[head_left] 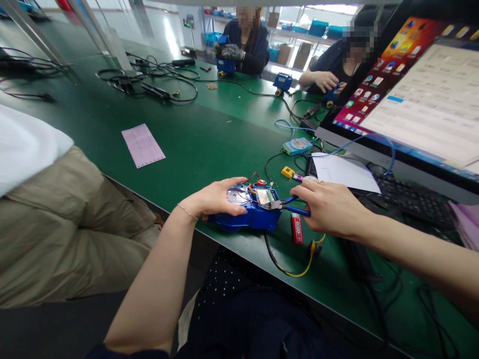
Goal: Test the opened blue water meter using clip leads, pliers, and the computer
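A blue meter housing [243, 219] lies near the front edge of the table, its top uncovered, with a round dial, a circuit board [264, 196] and thin coloured wires showing. My left hand [220, 196] grips the housing from its left side, thumb and fingers around the dial. In my right hand [325, 204] are blue-handled pliers [299, 205], their metal jaws at the right edge of the circuit board. Whether the jaws pinch a wire cannot be made out. Just below the pliers lies a small red and white box [297, 229].
A monitor [415, 99] and keyboard [419, 199] stand on the right, with a white sheet [346, 172]. A pink slip [142, 145] lies on the green table [194, 149]. Cables [310, 264] run nearby. A person stands at left; two co-workers handle blue meters opposite.
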`<action>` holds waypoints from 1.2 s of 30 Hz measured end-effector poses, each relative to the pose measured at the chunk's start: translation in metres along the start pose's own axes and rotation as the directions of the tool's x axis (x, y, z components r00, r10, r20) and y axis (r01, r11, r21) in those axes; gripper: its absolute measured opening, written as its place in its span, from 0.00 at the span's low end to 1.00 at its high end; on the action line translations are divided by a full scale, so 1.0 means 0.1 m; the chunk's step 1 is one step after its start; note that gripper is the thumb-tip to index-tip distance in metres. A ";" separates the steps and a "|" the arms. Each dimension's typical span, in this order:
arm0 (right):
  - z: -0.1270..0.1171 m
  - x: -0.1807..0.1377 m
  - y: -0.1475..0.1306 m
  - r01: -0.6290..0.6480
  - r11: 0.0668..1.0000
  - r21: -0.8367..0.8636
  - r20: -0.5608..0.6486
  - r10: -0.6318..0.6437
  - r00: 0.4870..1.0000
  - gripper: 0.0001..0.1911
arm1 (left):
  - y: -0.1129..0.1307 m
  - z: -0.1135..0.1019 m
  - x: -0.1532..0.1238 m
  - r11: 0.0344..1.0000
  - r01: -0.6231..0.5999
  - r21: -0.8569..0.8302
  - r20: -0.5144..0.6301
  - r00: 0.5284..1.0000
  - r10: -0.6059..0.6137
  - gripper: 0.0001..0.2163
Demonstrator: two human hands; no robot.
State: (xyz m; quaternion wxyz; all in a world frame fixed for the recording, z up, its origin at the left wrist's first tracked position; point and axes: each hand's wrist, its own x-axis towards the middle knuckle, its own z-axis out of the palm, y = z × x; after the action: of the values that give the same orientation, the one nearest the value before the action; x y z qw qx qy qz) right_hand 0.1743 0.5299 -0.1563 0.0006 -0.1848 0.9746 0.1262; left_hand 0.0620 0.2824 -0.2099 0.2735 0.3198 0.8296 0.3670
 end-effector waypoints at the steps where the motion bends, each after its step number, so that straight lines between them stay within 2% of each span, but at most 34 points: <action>1: -0.01 0.01 0.01 -0.003 1.000 0.011 0.015 0.003 1.000 0.15 | 0.00 0.00 0.00 1.000 -0.001 0.000 0.000 1.000 0.001 0.41; 11: -0.04 0.03 0.00 -0.003 1.000 0.007 0.045 0.003 0.999 0.15 | 0.01 0.00 0.00 1.000 0.002 0.005 -0.002 1.000 -0.002 0.41; 16: -0.01 0.02 -0.03 -0.006 0.999 -0.046 0.019 0.007 1.000 0.13 | 0.01 -0.01 0.00 1.000 -0.001 -0.013 -0.002 1.000 0.001 0.41; 20: 0.01 -0.05 -0.06 0.023 0.983 -0.184 -0.125 -0.047 0.991 0.11 | 0.01 -0.01 -0.01 1.000 -0.002 -0.018 0.001 1.000 0.002 0.41; 23: 0.03 -0.11 -0.07 0.030 0.948 -0.318 -0.258 -0.117 0.959 0.11 | 0.01 0.00 -0.01 1.000 -0.007 -0.019 0.002 1.000 0.008 0.41; 25: 0.06 -0.13 -0.08 0.019 0.942 -0.335 -0.286 -0.121 0.951 0.11 | 0.01 0.00 -0.01 1.000 -0.012 -0.017 -0.005 1.000 0.012 0.40; 27: 0.11 -0.14 -0.09 -0.010 0.972 -0.233 -0.270 -0.055 0.961 0.11 | 0.02 0.00 -0.01 1.000 -0.006 -0.015 -0.013 1.000 0.006 0.40; 30: 0.15 -0.11 -0.11 -0.116 0.987 0.112 -0.157 0.133 0.979 0.12 | 0.03 -0.01 -0.02 1.000 0.014 -0.019 -0.013 1.000 -0.014 0.40; 33: 0.09 -0.05 -0.10 -0.236 0.883 0.406 -0.034 0.272 0.962 0.12 | 0.04 -0.01 -0.02 1.000 0.022 -0.012 -0.008 1.000 -0.022 0.41; 36: -0.02 -0.02 -0.06 -0.292 0.791 0.537 0.004 0.344 0.939 0.12 | 0.03 0.00 -0.01 1.000 0.024 -0.008 -0.010 1.000 -0.024 0.41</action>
State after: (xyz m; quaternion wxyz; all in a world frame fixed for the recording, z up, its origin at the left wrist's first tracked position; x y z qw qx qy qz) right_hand 0.1781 0.5249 -0.1559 -0.0157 -0.0163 0.9872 -0.1579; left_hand 0.0637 0.2833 -0.2068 0.2750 0.3071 0.8332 0.3685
